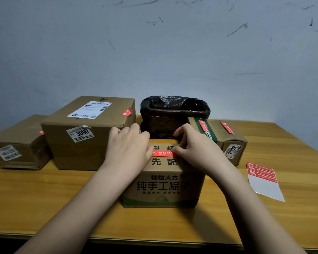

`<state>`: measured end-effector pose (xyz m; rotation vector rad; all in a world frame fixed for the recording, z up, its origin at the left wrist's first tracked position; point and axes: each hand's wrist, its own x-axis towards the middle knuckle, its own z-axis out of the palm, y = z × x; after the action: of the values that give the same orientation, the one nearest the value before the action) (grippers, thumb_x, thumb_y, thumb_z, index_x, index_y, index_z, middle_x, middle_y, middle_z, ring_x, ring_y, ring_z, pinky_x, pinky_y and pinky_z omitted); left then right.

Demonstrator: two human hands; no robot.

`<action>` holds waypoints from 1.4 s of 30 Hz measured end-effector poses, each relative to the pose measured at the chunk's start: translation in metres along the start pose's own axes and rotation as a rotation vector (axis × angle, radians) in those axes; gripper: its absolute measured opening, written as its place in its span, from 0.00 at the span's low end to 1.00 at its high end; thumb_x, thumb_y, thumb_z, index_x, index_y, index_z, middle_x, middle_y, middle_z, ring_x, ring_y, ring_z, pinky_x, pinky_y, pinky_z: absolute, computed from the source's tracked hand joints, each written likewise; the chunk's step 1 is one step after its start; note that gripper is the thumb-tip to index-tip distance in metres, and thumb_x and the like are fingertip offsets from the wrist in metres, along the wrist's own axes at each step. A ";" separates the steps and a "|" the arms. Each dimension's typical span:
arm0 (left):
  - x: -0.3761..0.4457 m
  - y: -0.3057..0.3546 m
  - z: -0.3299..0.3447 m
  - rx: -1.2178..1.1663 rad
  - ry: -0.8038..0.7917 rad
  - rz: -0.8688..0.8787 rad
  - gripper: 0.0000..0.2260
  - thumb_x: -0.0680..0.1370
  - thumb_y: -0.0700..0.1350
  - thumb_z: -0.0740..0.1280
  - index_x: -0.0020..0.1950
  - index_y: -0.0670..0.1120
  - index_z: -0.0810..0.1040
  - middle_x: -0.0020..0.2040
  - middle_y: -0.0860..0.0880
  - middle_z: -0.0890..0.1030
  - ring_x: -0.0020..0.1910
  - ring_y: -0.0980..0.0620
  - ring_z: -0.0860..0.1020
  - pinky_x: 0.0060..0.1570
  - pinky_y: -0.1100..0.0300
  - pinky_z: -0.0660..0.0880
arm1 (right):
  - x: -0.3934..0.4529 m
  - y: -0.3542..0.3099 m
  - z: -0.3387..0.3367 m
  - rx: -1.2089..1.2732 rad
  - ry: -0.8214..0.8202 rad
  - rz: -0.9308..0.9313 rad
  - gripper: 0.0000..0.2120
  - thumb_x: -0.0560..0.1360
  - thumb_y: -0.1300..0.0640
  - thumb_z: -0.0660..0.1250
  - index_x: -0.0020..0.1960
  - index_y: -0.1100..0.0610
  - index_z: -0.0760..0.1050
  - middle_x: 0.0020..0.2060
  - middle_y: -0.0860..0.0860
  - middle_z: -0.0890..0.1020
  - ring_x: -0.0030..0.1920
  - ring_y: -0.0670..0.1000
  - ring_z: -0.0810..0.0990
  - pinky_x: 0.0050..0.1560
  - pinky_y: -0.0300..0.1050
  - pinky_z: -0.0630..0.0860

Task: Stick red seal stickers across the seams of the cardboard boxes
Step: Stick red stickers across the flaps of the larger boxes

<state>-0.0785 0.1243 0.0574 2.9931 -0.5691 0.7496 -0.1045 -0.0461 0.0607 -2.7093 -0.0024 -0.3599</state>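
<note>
Head view: the right hand (195, 145) has its thumb and forefinger curled, pinching the right end of a red seal sticker (162, 153) against the top of the printed box (163, 187), which serves as the landmark for everything else. The left hand (128, 143) lies flat on that box's top at the sticker's left end, fingers straight and pressing down, holding nothing. The sticker lies across the middle of the lid, apparently over the seam between the flaps, though the hands hide most of that seam.

Left of the printed box stands a large box (84, 136) numbered 3090, with a red seal (127, 112) at its upper right edge. Further left, a low box (18, 143) shows a bit of red (41, 132) at its top right corner. Behind the printed box sits a bin lined with a black bag (174, 114). To its right rear, a green-banded box (204, 129) and a box (231, 143) numbered 2009 each carry a red seal on top. Right of the printed box, on the wooden table (44, 198), lies the sticker sheet (263, 179), with a few red stickers left at its far end and bare backing below.

Judging from this, four boxes look sealed already and the printed box is the last, its sticker placed and needing only to be smoothed down.
</note>
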 end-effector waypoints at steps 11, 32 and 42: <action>0.001 0.000 0.000 0.021 -0.022 -0.004 0.09 0.80 0.55 0.55 0.44 0.52 0.69 0.45 0.52 0.68 0.49 0.50 0.74 0.51 0.53 0.64 | -0.001 -0.001 0.005 -0.112 0.061 -0.042 0.15 0.77 0.49 0.64 0.62 0.47 0.66 0.45 0.44 0.80 0.45 0.47 0.78 0.40 0.44 0.76; -0.008 -0.019 0.008 -0.217 0.008 -0.010 0.07 0.79 0.51 0.60 0.57 0.56 0.74 0.54 0.56 0.75 0.56 0.54 0.75 0.54 0.56 0.65 | -0.015 0.013 0.009 -0.133 0.161 -0.095 0.06 0.79 0.50 0.61 0.53 0.47 0.75 0.52 0.45 0.75 0.53 0.47 0.74 0.50 0.44 0.73; -0.043 -0.007 0.021 -0.309 -0.054 0.345 0.31 0.78 0.65 0.40 0.75 0.54 0.63 0.73 0.57 0.66 0.73 0.59 0.61 0.74 0.57 0.47 | -0.051 0.018 0.028 -0.243 0.098 -0.383 0.29 0.79 0.39 0.48 0.72 0.53 0.68 0.70 0.47 0.72 0.73 0.48 0.64 0.71 0.44 0.53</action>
<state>-0.1019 0.1437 0.0202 2.6664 -1.1107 0.5306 -0.1459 -0.0489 0.0164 -2.9207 -0.4841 -0.6405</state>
